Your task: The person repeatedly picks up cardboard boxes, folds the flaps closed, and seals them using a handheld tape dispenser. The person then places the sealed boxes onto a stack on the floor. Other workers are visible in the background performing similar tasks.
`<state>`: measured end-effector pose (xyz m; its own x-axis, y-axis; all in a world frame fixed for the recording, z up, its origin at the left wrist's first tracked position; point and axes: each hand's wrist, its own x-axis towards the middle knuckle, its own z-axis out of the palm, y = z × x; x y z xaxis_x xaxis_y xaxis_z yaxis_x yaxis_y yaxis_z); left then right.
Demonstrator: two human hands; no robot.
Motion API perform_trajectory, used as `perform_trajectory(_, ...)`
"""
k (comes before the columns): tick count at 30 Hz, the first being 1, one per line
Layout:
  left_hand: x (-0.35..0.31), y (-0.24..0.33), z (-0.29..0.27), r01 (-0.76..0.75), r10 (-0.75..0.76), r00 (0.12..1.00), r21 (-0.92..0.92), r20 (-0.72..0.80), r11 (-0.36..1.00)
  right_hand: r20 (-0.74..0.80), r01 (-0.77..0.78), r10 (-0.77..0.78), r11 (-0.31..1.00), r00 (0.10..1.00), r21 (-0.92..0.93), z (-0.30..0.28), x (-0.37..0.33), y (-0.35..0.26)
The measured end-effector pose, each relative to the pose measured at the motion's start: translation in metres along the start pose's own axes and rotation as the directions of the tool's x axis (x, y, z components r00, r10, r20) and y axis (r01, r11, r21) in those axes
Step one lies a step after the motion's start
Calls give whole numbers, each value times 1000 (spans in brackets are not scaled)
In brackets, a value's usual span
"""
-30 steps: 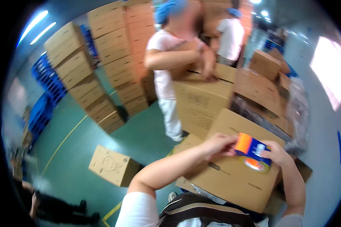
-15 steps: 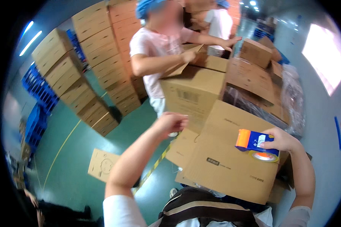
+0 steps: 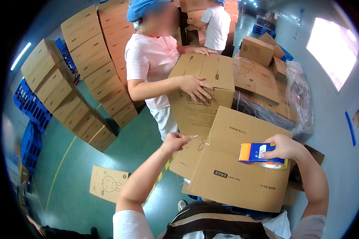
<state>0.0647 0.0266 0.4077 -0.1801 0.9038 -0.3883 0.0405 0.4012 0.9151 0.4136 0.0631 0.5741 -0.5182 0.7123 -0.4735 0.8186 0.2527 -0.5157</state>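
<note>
While R fingers [image 3: 269, 154] grip tape disp. [image 3: 253, 153], L fingers [image 3: 184, 140] pinch whitish bit [image 3: 195, 136] (unclear).

Short white sleeves [image 3: 132, 225], dark brown garment [image 3: 219, 230], curved beige band [image 3: 213, 220], bare left hand [image 3: 174, 142], bare right hand [image 3: 285, 147]

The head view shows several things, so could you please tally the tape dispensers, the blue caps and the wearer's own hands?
Tape dispenser: 1
Blue caps: 2
Wearer's own hands, left hand and right hand: 2
Total: 5
</note>
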Motion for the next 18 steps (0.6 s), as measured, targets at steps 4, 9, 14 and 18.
perform_trajectory(4, -1, -22, 39, 17, -17, 999, -9, 38, 1000, -24, 20, -19, 999, 1000, 35, 1, -1, 1)
perform_trajectory(9, 31, -115, 92, 186, -136, 941, 139, -311, 973, -16, 77, -77, 997, 997, 11, 3, 9, -7)
perform_trajectory(14, -20, -65, 89, -551, 516, 833, -393, -201, 736, -81, 132, -124, 986, 989, 102, 7, 12, 14)
perform_trajectory(18, -18, -57, 99, -358, 557, 764, -503, 326, 786, -102, 181, -183, 983, 978, -26, -1, 32, 65)
